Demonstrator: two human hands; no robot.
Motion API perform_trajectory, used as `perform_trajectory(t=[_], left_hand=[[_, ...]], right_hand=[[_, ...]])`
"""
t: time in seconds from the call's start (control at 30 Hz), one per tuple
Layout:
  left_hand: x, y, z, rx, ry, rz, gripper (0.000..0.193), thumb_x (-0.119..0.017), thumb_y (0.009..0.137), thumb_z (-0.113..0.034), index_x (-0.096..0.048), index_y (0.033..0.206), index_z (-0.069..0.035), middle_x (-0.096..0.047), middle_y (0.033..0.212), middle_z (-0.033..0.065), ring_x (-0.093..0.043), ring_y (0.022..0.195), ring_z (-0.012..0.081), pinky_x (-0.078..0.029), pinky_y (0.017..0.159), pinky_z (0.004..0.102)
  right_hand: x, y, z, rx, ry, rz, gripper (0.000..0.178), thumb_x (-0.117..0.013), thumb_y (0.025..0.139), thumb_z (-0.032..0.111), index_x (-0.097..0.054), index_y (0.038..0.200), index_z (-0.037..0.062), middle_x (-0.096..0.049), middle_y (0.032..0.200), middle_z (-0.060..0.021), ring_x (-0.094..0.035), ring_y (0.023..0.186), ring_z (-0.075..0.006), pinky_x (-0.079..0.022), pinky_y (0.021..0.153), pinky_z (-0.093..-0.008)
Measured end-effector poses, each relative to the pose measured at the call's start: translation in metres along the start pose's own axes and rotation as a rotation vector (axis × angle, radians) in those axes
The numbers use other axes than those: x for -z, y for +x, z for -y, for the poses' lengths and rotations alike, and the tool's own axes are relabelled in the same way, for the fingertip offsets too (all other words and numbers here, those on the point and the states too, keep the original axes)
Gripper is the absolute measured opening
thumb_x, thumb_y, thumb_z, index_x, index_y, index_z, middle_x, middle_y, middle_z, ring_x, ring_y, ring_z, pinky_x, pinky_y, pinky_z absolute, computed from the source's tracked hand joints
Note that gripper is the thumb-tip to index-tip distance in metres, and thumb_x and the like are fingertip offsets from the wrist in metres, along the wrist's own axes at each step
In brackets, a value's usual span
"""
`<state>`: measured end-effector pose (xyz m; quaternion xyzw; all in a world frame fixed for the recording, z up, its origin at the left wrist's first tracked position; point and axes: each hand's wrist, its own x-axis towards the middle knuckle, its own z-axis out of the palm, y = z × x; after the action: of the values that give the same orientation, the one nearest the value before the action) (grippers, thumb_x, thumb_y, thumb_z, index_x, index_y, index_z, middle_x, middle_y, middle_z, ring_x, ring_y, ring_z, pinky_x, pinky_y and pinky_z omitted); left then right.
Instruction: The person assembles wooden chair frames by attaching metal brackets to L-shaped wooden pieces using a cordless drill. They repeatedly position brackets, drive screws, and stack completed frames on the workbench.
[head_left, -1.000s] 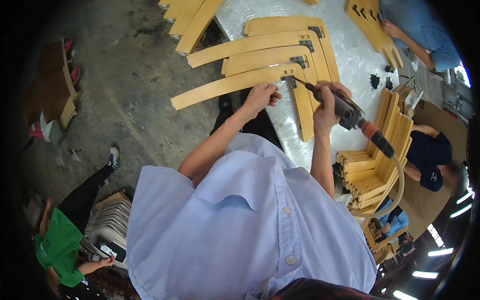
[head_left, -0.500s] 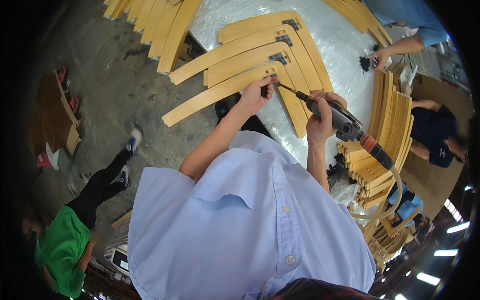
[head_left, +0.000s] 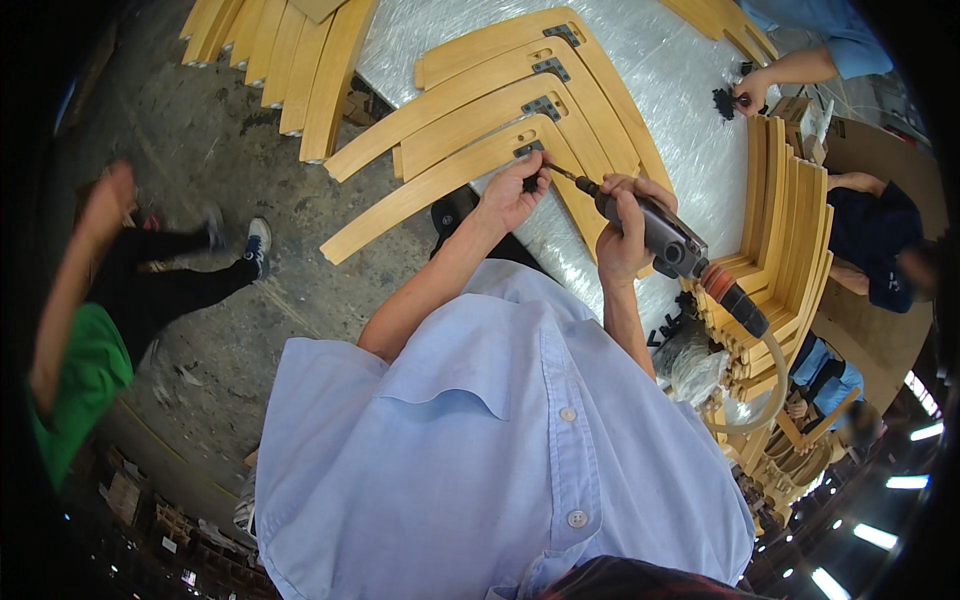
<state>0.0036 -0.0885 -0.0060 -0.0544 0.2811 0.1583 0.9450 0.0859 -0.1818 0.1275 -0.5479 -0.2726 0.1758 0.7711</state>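
Observation:
My right hand (head_left: 631, 225) is wrapped round a grey air screwdriver (head_left: 672, 238), its long bit (head_left: 562, 172) tilted down toward the nearest curved wooden frame piece (head_left: 440, 190). The bit's tip meets my left fingertips beside a dark metal bracket (head_left: 528, 149) at that piece's corner. My left hand (head_left: 512, 197) is closed, with small black pieces (head_left: 531, 183) showing in its fingers; they look like screws, but are too small to tell. Behind lie several similar L-shaped wooden pieces, each with a dark bracket (head_left: 541, 106) at its bend.
The pieces lie on a plastic-covered table (head_left: 400, 50). Stacked wooden frames (head_left: 785, 220) stand to the right, more wooden parts (head_left: 330, 80) at the far left. A hose (head_left: 779, 390) trails from the screwdriver. A co-worker's hand (head_left: 752, 92) is by black pieces (head_left: 727, 102); a person in green (head_left: 80, 375) is left.
Both hands and the screwdriver have shifted slightly left, the bit still at my left fingertips. The person in green has moved farther up along the left, one arm now raised.

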Motion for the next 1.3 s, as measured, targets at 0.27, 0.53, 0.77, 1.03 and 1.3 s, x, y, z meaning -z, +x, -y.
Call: perform_trajectory(t=[0.27,0.53,0.77,1.03,1.3], left_hand=[[0.015,0.012,0.006,0.055,-0.115,-0.003,0.015,-0.056,0.097,-0.015,-0.059,0.102,-0.001,-0.059,0.094,0.0056,-0.056,0.078,0.0106,-0.052,0.066,0.0198],[0.018,0.022,0.005,-0.009,-0.010,-0.036,0.014,-0.049,0.099,-0.008,-0.057,0.104,0.002,-0.058,0.096,0.0060,-0.056,0.080,0.0111,-0.052,0.071,0.0204],[0.017,0.022,0.004,-0.047,0.019,-0.038,0.013,-0.048,0.099,-0.007,-0.057,0.103,0.001,-0.058,0.096,0.0053,-0.055,0.079,0.0103,-0.051,0.070,0.0206],[0.018,0.026,0.003,-0.046,0.000,-0.023,0.013,-0.049,0.099,-0.008,-0.057,0.104,0.001,-0.059,0.095,0.0057,-0.055,0.079,0.0106,-0.051,0.070,0.0210],[0.019,0.026,0.004,-0.049,-0.012,-0.050,0.012,-0.049,0.098,-0.006,-0.057,0.104,0.001,-0.059,0.095,0.0057,-0.056,0.078,0.0111,-0.051,0.069,0.0201]], right_hand=[[-0.001,-0.006,-0.014,-0.029,-0.134,-0.006,0.024,-0.056,0.085,-0.002,-0.047,0.107,0.0021,-0.059,0.083,-0.0128,-0.060,0.084,-0.0247,-0.046,0.092,-0.0460],[-0.008,-0.006,-0.031,-0.066,-0.284,0.098,0.022,-0.057,0.088,0.000,-0.044,0.106,0.0026,-0.060,0.087,-0.0122,-0.060,0.089,-0.0225,-0.047,0.092,-0.0399],[-0.009,-0.004,-0.038,-0.088,-0.273,0.113,0.023,-0.058,0.088,0.001,-0.043,0.107,0.0027,-0.060,0.088,-0.0120,-0.060,0.091,-0.0222,-0.047,0.090,-0.0380],[-0.010,0.000,-0.040,-0.087,-0.309,0.120,0.023,-0.058,0.088,0.000,-0.044,0.106,0.0025,-0.060,0.088,-0.0118,-0.060,0.090,-0.0220,-0.049,0.087,-0.0370],[-0.014,0.003,-0.037,-0.103,-0.343,0.150,0.023,-0.057,0.087,-0.002,-0.044,0.105,0.0021,-0.061,0.090,-0.0127,-0.061,0.088,-0.0205,-0.051,0.082,-0.0342]])
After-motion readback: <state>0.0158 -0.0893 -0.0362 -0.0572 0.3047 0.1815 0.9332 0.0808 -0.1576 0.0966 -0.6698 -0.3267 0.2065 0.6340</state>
